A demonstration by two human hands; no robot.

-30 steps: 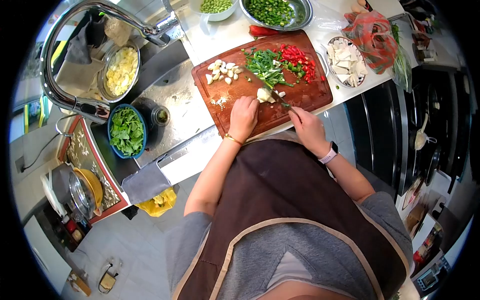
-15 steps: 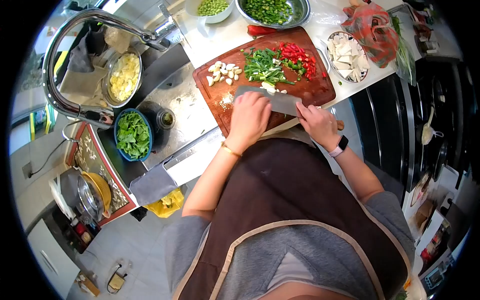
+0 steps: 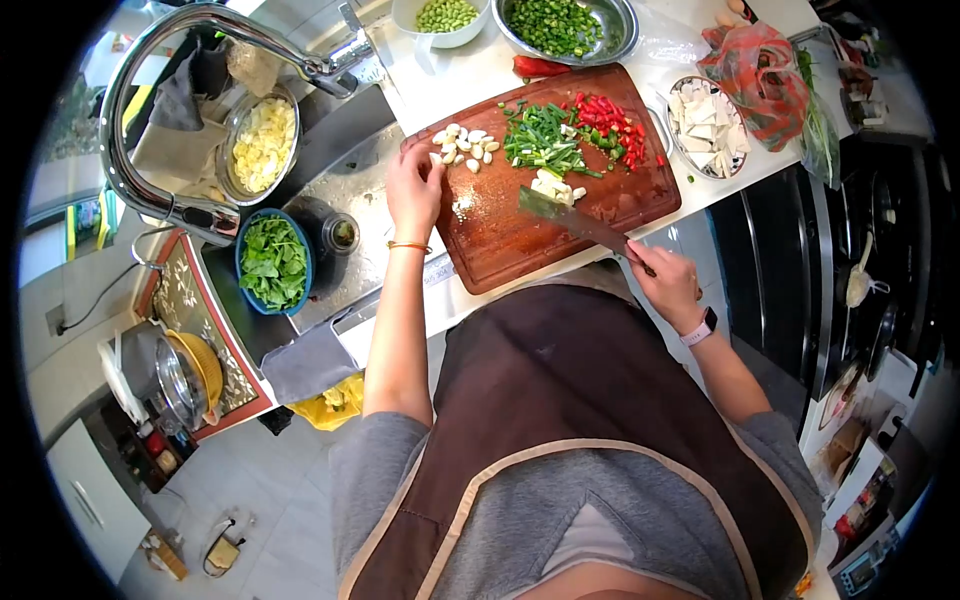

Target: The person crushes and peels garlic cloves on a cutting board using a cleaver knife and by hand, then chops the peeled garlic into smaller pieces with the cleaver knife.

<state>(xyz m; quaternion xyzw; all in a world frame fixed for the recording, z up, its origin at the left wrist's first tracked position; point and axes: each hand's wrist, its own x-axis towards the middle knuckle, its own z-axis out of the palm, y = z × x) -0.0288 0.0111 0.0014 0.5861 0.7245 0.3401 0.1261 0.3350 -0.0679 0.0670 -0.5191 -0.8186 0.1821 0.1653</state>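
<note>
My left hand [image 3: 414, 190] is at the left edge of the wooden cutting board [image 3: 490, 250]. Its thumb and fingers are apart beside the nearest of several peeled garlic cloves [image 3: 474, 138]. In my right hand [image 3: 667, 287] is the handle of a cleaver [image 3: 575, 220], its blade slanting over the board. Crushed garlic [image 3: 556, 187] lies by the blade's far end. Behind it are chopped green scallions [image 3: 540, 138], with chopped red chilies [image 3: 607, 120] to their right.
A whole red chili [image 3: 540, 68] lies behind the board, near a metal bowl of chopped greens [image 3: 625, 42]. Sliced white pieces fill a plate [image 3: 742, 165] on the right. The sink [image 3: 350, 195] is on the left, with a blue bowl of leafy greens [image 3: 310, 262] beside it.
My left hand has left the blade and moved left to the garlic cloves. The cleaver has swung in my right hand, its handle now nearer me, uncovering crushed garlic.
</note>
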